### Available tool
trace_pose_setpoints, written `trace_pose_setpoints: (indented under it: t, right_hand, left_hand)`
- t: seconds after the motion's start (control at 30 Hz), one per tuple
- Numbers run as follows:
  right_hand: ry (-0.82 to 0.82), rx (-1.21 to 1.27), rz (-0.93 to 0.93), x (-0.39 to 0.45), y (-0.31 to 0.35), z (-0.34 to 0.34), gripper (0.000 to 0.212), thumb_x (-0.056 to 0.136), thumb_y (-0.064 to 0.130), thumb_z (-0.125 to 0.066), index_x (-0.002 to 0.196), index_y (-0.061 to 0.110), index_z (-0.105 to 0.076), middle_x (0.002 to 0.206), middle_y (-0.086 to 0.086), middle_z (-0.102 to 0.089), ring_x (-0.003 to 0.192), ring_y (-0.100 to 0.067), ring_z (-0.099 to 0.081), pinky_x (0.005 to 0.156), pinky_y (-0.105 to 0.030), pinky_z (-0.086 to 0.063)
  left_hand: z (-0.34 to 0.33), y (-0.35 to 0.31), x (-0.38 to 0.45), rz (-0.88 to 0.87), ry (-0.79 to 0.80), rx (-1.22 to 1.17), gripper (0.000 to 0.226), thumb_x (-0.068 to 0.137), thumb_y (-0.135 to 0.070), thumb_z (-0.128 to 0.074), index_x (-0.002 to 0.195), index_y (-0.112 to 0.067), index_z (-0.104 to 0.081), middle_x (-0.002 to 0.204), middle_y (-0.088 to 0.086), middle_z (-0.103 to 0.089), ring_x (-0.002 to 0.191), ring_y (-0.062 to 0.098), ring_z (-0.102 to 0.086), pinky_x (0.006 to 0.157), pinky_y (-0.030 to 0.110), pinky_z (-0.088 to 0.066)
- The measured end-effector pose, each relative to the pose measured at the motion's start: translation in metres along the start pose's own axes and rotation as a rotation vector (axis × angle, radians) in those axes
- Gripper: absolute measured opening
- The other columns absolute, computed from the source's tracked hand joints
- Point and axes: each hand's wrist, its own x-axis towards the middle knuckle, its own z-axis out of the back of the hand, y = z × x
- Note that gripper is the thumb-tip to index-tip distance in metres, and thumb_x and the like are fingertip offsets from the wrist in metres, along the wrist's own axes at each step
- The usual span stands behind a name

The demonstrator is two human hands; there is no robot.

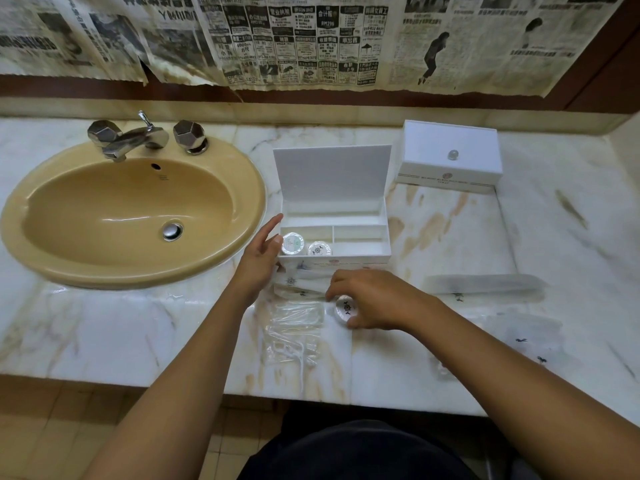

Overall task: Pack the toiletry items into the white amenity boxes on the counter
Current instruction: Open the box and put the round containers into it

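An open white amenity box (360, 252) stands mid-counter with its lid up. Its front left compartment holds two round wrapped soaps (293, 242), side by side. My left hand (259, 258) rests against the box's left front corner, fingers relaxed. My right hand (374, 299) pinches a third round wrapped soap (345, 308) on the counter just in front of the box. White sachets (301, 284) lie between my hands, and clear plastic packets (294, 327) lie below them. A second, closed white amenity box (450, 157) stands at the back right.
A tan sink (131, 216) with a chrome tap (135, 138) fills the counter's left side. A long white packet (485, 284) and further clear packets (519, 337) lie at the right. Newspaper (311, 39) covers the wall behind. The counter's front edge (242, 389) is close to me.
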Motion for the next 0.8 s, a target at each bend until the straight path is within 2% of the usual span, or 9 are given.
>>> trace_pose_setpoints:
  t: [0.07, 0.17, 0.33, 0.53, 0.7, 0.8]
  right_hand:
    - [0.006, 0.002, 0.027, 0.0, 0.0, -0.003, 0.04, 0.079, 0.019, -0.064, 0.116, 0.035, -0.06, 0.115, 0.019, -0.056, 0.095, -0.011, -0.058, 0.072, -0.031, -0.048]
    - [0.017, -0.017, 0.053, 0.001, 0.0, -0.008, 0.04, 0.08, 0.018, -0.063, 0.114, 0.037, -0.06, 0.115, 0.021, -0.057, 0.093, -0.008, -0.059, 0.068, -0.031, -0.05]
    - [0.045, -0.044, 0.048, 0.001, 0.0, -0.011, 0.036, 0.087, 0.016, -0.055, 0.119, 0.033, -0.059, 0.114, 0.016, -0.059, 0.094, -0.012, -0.058, 0.069, -0.032, -0.049]
    - [0.04, 0.032, 0.023, 0.002, 0.006, -0.005, 0.041, 0.084, 0.016, -0.06, 0.121, 0.033, -0.057, 0.111, 0.013, -0.058, 0.096, -0.013, -0.057, 0.072, -0.03, -0.048]
    - [-0.071, 0.137, 0.014, 0.009, 0.015, 0.021, 0.037, 0.082, 0.027, -0.067, 0.117, 0.032, -0.06, 0.121, 0.012, -0.059, 0.107, -0.011, -0.055, 0.088, -0.032, -0.047]
    - [-0.194, 0.17, -0.025, 0.022, 0.017, 0.038, 0.034, 0.081, 0.031, -0.068, 0.114, 0.031, -0.061, 0.116, 0.01, -0.062, 0.105, -0.013, -0.057, 0.088, -0.035, -0.048]
  left_hand:
    - [-0.001, 0.0, 0.0, 0.002, 0.002, 0.003, 0.041, 0.105, -0.024, -0.042, 0.142, -0.043, -0.045, 0.102, 0.001, -0.048, 0.092, 0.014, -0.046, 0.065, 0.009, -0.048]
    - [-0.001, -0.002, -0.001, 0.005, -0.002, -0.003, 0.041, 0.105, -0.023, -0.042, 0.142, -0.041, -0.044, 0.097, -0.007, -0.048, 0.09, 0.011, -0.047, 0.064, 0.009, -0.048]
    - [-0.002, -0.004, -0.002, 0.005, -0.008, 0.008, 0.041, 0.105, -0.023, -0.042, 0.143, -0.039, -0.044, 0.093, -0.018, -0.045, 0.086, 0.003, -0.047, 0.065, 0.007, -0.048]
    - [-0.002, -0.004, -0.003, -0.003, -0.01, 0.012, 0.04, 0.105, -0.024, -0.042, 0.138, -0.045, -0.045, 0.089, -0.025, -0.044, 0.09, 0.006, -0.048, 0.07, 0.014, -0.052]
    - [-0.002, -0.003, -0.002, -0.012, -0.011, 0.035, 0.04, 0.105, -0.022, -0.041, 0.142, -0.039, -0.044, 0.088, -0.022, -0.041, 0.08, -0.002, -0.046, 0.065, 0.005, -0.046]
    - [0.0, 0.0, 0.0, -0.01, -0.005, 0.03, 0.04, 0.105, -0.024, -0.043, 0.14, -0.042, -0.045, 0.08, -0.021, -0.046, 0.073, -0.002, -0.047, 0.068, 0.011, -0.048]
